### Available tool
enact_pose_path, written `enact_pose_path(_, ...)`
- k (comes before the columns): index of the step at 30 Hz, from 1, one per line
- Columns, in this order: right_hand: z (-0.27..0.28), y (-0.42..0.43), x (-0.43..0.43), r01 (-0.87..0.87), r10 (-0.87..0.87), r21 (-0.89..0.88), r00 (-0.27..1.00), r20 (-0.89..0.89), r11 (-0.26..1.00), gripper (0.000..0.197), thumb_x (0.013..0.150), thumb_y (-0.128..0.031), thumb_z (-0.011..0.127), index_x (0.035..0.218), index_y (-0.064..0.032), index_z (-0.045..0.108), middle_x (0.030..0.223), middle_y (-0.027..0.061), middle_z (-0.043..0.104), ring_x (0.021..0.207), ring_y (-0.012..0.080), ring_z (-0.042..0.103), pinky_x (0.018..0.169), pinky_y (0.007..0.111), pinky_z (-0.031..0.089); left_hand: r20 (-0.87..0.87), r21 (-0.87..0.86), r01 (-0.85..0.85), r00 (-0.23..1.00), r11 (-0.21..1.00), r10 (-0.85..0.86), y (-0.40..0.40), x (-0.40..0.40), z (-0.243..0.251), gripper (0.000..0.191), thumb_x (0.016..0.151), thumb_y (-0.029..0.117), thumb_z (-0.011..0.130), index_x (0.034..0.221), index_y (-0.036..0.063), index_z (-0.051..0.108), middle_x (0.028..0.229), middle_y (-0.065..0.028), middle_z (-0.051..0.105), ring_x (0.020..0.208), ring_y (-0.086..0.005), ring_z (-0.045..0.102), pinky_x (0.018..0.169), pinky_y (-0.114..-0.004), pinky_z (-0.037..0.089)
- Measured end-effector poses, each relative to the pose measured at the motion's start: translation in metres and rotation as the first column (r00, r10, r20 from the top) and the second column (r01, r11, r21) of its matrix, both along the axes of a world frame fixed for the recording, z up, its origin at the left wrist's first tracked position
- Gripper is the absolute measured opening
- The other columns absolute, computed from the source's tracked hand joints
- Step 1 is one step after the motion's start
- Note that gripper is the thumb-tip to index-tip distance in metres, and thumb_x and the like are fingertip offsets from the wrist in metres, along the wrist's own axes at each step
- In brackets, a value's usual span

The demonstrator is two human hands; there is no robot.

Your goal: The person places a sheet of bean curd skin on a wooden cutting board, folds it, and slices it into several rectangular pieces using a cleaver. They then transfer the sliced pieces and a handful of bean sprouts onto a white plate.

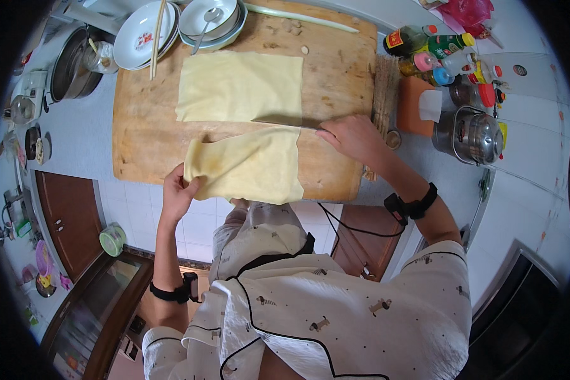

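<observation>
Two sheets of pale yellow food, like tofu skin or thin dough, lie on a wooden cutting board (339,85). The far sheet (240,85) is spread flat. My left hand (179,190) pinches the left edge of the near sheet (259,164), which is lifted and creased there and hangs a little over the board's front edge. A knife (285,124) is in my right hand (354,140), its blade pointing left along the gap between the two sheets. The blade's lower edge is hard to make out.
Stacked plates (137,38) with chopsticks (157,40) and bowls with a spoon (209,21) stand at the back left. A scallion stalk (304,18) lies along the far edge. At right are bottles (411,39), a tissue box (412,107) and a metal pot (470,135).
</observation>
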State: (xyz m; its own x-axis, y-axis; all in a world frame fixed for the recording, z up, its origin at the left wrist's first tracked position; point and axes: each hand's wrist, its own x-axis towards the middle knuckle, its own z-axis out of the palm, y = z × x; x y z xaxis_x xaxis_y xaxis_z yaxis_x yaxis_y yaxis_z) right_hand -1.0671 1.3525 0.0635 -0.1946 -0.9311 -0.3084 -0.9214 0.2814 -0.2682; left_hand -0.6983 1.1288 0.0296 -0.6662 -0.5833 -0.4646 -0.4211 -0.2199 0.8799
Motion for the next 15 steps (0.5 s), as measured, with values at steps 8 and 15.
enact_pose_path(8, -0.013, 0.036, 0.012, 0.467, -0.49, -0.433, 0.869, 0.064, 0.771, 0.025, 0.092, -0.029, 0.064, 0.112, -0.0157, 0.071, 0.076, 0.0119, 0.067, 0.071, 0.0321, 0.065, 0.061, 0.045, 0.051, 0.028, 0.029, -0.002, 1.0, 1.0, 0.001, 0.0, 0.004, 0.002, 0.025, 0.09, -0.005, 0.057, 0.114, -0.003, 0.063, 0.1, -0.0018, 0.067, 0.086, -0.0077, 0.06, 0.077, -0.024, 0.05)
enact_pose_path(15, -0.064, 0.057, 0.044, 0.368, -0.591, -0.544, 0.742, -0.316, 0.754, 0.038, 0.087, -0.024, 0.069, 0.124, -0.0204, 0.068, 0.079, 0.0075, 0.059, 0.068, 0.0305, 0.059, 0.058, 0.043, 0.049, -0.059, 0.049, 0.051, 0.997, 0.997, -0.048, 0.005, 0.011, 0.015, 0.03, 0.088, -0.008, 0.059, 0.117, -0.0022, 0.064, 0.104, -0.0025, 0.067, 0.092, -0.0091, 0.062, 0.08, -0.025, 0.051)
